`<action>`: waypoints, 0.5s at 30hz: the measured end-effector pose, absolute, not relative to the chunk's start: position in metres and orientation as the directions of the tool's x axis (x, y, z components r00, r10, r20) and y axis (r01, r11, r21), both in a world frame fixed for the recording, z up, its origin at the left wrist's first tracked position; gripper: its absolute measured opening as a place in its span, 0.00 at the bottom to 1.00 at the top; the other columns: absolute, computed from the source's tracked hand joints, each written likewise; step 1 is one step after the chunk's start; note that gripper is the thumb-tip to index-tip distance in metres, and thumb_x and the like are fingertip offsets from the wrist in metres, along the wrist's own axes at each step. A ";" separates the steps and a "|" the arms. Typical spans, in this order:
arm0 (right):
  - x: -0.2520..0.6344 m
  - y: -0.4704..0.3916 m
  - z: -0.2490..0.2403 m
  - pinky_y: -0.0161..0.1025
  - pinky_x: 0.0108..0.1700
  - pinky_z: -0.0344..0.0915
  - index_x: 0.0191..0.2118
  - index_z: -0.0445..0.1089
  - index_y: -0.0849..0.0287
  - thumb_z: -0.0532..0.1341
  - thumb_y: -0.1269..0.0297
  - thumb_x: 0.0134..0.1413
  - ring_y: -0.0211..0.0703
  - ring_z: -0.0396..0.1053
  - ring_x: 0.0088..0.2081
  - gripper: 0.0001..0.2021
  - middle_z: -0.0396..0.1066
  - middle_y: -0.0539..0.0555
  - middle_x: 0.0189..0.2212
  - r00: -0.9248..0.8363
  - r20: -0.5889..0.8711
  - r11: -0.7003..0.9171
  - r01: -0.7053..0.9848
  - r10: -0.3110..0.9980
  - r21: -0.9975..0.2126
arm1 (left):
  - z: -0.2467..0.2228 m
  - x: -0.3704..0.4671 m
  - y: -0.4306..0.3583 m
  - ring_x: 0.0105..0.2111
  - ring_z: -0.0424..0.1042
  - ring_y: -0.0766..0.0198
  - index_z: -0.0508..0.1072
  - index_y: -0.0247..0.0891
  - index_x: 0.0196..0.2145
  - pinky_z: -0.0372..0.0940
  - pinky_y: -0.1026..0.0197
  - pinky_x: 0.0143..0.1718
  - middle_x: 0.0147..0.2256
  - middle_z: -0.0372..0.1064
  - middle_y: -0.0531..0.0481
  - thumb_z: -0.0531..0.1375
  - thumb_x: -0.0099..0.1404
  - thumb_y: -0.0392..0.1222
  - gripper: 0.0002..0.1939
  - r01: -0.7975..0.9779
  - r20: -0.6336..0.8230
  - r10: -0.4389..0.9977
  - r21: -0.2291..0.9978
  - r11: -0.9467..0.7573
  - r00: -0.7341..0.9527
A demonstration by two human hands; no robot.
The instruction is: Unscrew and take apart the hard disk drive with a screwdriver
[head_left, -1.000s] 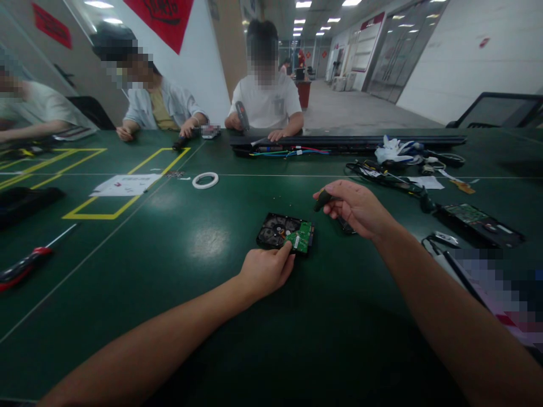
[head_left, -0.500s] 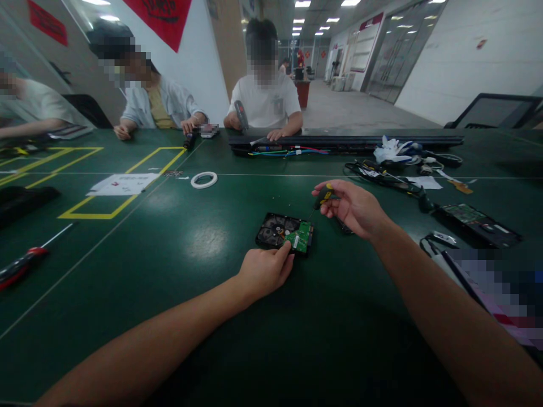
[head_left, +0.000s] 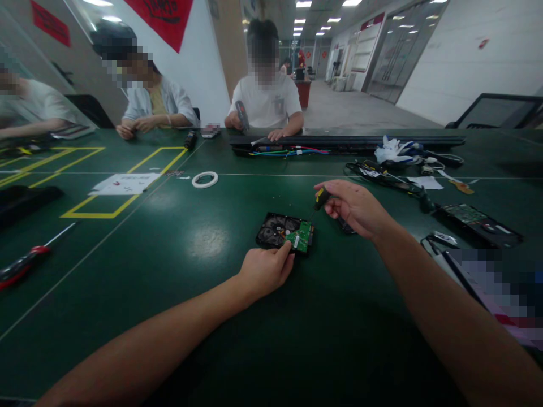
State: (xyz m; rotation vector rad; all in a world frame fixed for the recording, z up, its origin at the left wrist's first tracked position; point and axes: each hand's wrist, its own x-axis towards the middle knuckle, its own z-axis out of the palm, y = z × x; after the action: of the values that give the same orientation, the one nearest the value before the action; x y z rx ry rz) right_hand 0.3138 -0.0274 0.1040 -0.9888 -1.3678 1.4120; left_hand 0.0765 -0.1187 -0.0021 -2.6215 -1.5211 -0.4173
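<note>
Room: a long office under ceiling lights (head_left: pixel 304 4), glass doors (head_left: pixel 401 53) far beyond the right fingers; three co-workers sit across the table, the one in the white T-shirt (head_left: pixel 267 107) straight past both hands.
Green tabletop (head_left: pixel 203 345): smooth, slightly glossy, spread beneath the fingers.
Hard disk drive (head_left: pixel 271 227): flat on the table, just ahead of the left fingertips and to the left of and below the right ones; its green circuit board (head_left: pixel 303 233) faces up.
Left hand (head_left: pixel 263 274): thumb on top by the board's near edge, fingers curled at the near side, pinching the drive.
Right hand (head_left: pixel 358 209): thumb and fingers closed around a yellow-and-dark screwdriver (head_left: pixel 323 196), its thin shaft slanting down to the drive's far right corner; whether the tip is seated in a screw, I cannot tell.
Drive's handling: probably dense for its size, rigid, smooth on the casing; the board looks the fragile part, so the long side edges seem the best hold, with the thumb off the components.
Beside the fingers: a dark object (head_left: pixel 347 227) partly hidden beneath the right hand; white tape roll (head_left: pixel 205 180) beyond and left of the left fingers; red-handled screwdriver (head_left: pixel 27 264) farther left.
Writing: white sticker (head_left: pixel 296 242) just past the left thumb, too small to read; red banner (head_left: pixel 163 22) well beyond the left fingers, black brush characters, illegible; no brand readable.
</note>
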 end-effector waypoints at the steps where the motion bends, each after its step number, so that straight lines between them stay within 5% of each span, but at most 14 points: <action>1: 0.314 -0.028 0.104 0.34 0.25 0.61 0.43 0.79 0.59 0.67 0.57 0.60 0.36 0.66 0.28 0.11 0.75 0.55 0.37 -0.272 0.055 0.036 -0.074 0.961 -0.997 | -0.002 0.077 -0.119 0.29 0.80 0.54 0.71 0.36 0.61 0.71 0.57 0.27 0.38 0.81 0.42 0.48 0.79 0.49 0.23 0.862 0.271 0.840 0.065 -0.503 0.470; 9: 0.312 -0.029 0.104 0.37 0.30 0.67 0.39 0.73 0.58 0.67 0.57 0.61 0.39 0.72 0.30 0.09 0.78 0.58 0.43 -0.297 0.046 0.009 -0.126 0.954 -0.992 | 0.000 0.075 -0.118 0.28 0.80 0.55 0.72 0.36 0.61 0.71 0.58 0.26 0.38 0.81 0.42 0.47 0.79 0.49 0.23 0.851 0.273 0.831 0.071 -0.521 0.485; 15: 0.315 -0.024 0.102 0.37 0.26 0.65 0.48 0.75 0.57 0.64 0.59 0.62 0.39 0.71 0.28 0.12 0.77 0.57 0.40 -0.280 0.017 -0.022 -0.137 0.960 -0.990 | -0.001 0.076 -0.118 0.28 0.80 0.55 0.71 0.36 0.61 0.71 0.58 0.26 0.38 0.82 0.42 0.48 0.79 0.49 0.23 0.855 0.272 0.836 0.077 -0.513 0.477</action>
State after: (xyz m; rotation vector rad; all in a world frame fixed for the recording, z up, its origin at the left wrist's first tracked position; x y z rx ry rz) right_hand 0.3146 -0.0242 0.1020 -0.9587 -1.3042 1.4787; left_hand 0.0756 -0.1178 -0.0012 -2.6399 -1.5129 -0.4264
